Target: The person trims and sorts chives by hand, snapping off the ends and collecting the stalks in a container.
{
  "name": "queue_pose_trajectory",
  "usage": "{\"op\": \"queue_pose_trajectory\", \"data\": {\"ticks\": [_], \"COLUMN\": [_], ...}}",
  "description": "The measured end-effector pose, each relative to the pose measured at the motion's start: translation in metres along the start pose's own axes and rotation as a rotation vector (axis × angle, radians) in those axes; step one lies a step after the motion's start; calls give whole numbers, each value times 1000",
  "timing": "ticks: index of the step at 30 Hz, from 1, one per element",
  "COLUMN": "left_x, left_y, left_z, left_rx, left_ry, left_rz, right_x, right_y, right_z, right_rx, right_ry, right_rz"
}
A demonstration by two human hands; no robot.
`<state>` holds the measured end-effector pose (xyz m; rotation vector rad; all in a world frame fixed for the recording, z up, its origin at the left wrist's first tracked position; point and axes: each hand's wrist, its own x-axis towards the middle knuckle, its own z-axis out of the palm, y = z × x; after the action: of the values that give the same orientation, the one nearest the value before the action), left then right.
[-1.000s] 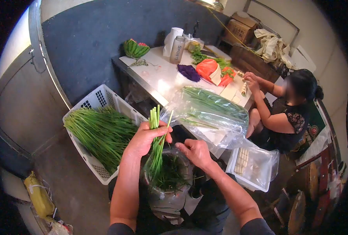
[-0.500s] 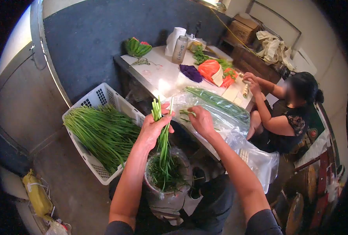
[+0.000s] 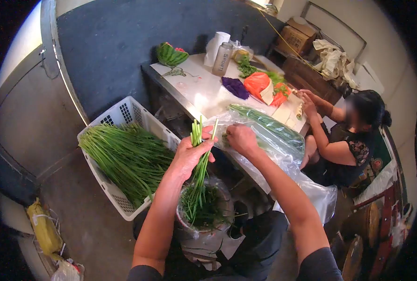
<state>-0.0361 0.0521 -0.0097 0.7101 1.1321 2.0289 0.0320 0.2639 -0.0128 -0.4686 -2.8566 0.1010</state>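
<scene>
My left hand (image 3: 193, 154) is closed around a small bunch of chives (image 3: 200, 180). Their pale cut ends stick up above the fingers, and the green leaves hang down into a bucket (image 3: 229, 206) between my knees. My right hand (image 3: 242, 139) is at the table's near edge, over clear plastic sheeting. Its fingers are curled in and turned away, so what they pinch is hidden. Close by, a long bundle of green stalks (image 3: 269, 124) lies in clear plastic on the table. A white crate (image 3: 129, 214) at my left holds a large heap of chives (image 3: 124, 159).
On the table (image 3: 203, 100) are a cut watermelon (image 3: 171, 55), a bottle (image 3: 222, 59), a purple cloth (image 3: 235, 87) and an orange bag (image 3: 257, 84). A co-worker (image 3: 353, 140) sits at the right, hands over the table. Clear plastic (image 3: 311, 194) hangs off the near edge. A yellow sack (image 3: 45, 227) lies on the floor.
My right hand has curled further in, and the green stem pieces seen at its fingertips no longer show clearly. My left hand still holds the chives. The view has shifted slightly.
</scene>
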Motion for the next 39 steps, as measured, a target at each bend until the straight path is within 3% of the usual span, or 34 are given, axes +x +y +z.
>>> {"op": "queue_pose_trajectory", "data": {"ticks": [6,13,16,18,21,27,32,34,39], "left_x": [-4,-6,-7,-13,-19,-31,-35,-37,-38], "left_y": [11,6,8,15,17,24,33,37,39], "left_z": [4,7,8,11,10,2,-4,-3,7], "left_rx": [78,-36,9,-45,-110,-125,-171,21,-40], "left_ry": [40,58,14,-21,-70,-70,-103,-134,-93], "left_rz": [-75,8,75,62,56,69,37,15,-14], "right_x": [-24,-40,-45,-48,-51,-53,-55,-57,-61], "right_y": [-14,-37,-55,-68,-90,-103,-102,-102,-101], "right_z": [-34,-72,-92,-103,-117,-116,-111,-108,-100], "right_rx": [91,285,554,1151,1366,1589,1591,1610,1633], "right_ry": [258,343,244,-12,-88,-217,-202,-207,-229], "right_rz": [-168,-242,-223,-19,-47,42,33,40,62]}}
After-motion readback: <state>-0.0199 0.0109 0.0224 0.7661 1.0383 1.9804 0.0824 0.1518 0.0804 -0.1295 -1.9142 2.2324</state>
